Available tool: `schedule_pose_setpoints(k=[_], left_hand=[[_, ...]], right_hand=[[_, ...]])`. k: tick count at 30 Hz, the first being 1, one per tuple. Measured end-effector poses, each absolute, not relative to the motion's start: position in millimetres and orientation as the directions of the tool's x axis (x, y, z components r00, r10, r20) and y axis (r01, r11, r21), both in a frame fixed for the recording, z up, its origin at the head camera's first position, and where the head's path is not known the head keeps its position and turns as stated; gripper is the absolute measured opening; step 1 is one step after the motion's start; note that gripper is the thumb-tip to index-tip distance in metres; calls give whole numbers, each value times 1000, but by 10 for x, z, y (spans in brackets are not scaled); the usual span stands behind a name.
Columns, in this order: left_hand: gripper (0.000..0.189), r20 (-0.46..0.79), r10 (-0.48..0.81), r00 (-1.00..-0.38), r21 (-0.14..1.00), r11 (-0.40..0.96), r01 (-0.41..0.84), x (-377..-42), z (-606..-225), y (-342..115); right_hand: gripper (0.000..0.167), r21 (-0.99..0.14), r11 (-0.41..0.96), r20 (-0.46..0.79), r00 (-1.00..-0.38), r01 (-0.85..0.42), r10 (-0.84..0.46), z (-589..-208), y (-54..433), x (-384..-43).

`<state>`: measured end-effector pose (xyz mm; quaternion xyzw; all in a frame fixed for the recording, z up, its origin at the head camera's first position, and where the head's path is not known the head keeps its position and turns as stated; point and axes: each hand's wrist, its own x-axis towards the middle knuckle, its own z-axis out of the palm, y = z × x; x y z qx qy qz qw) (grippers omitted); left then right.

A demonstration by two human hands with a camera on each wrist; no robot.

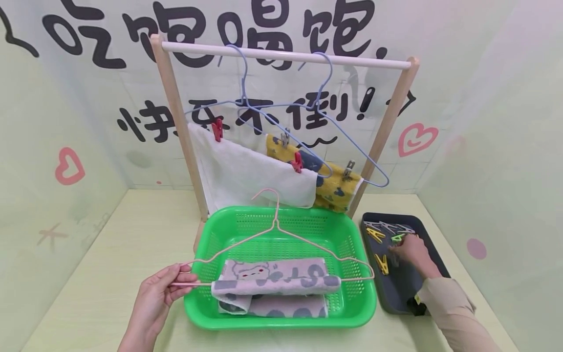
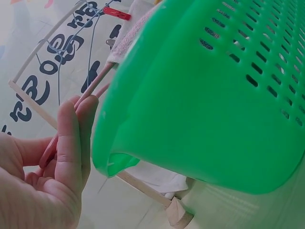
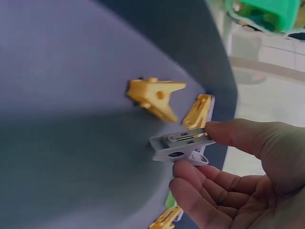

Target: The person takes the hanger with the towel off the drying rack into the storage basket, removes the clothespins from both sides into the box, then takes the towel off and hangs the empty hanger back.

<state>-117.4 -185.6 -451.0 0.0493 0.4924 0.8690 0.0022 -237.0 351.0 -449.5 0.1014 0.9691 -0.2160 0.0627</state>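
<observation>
A left hand [image 1: 159, 292] pinches one end of a pink hanger [image 1: 276, 224], a towel [image 1: 277, 285] draped on its bar over the open green basket [image 1: 281, 322], while the right hand [image 1: 413, 252] clamps a gray clothespin [image 3: 164, 149] between the dark tray's [image 1: 391, 293] walls, just off the basket's right edge.

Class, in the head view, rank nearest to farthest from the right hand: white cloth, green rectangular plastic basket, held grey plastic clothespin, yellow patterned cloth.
1. Grey plastic clothespin: pinched by the right hand.
2. Green rectangular plastic basket: leftward.
3. Yellow patterned cloth: upper left.
4. White cloth: hanging farther left.
</observation>
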Motion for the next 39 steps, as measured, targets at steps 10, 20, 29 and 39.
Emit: schedule_pose_setpoints(k=[10, 20, 29, 39], left_hand=[[34, 78, 53, -996, 851, -524, 39, -1186, -4496, -1837], [34, 71, 51, -996, 843, -537, 32, -1192, -4497, -1825], [33, 54, 38, -998, 851, -524, 26, -1171, -4499, -1841], [32, 33, -3, -999, 838, -545, 30, -1170, -4484, -1839]], right_hand=[[32, -382, 879, -234, -950, 286, 208, -4562, 3523, -2392], [33, -375, 883, -262, -946, 283, 192, -4645, 3575, -2408], [31, -418, 888, -59, -981, 191, 183, -4574, 3581, -2347], [20, -620, 783, 98, -995, -46, 19, -4115, 3153, -2028]])
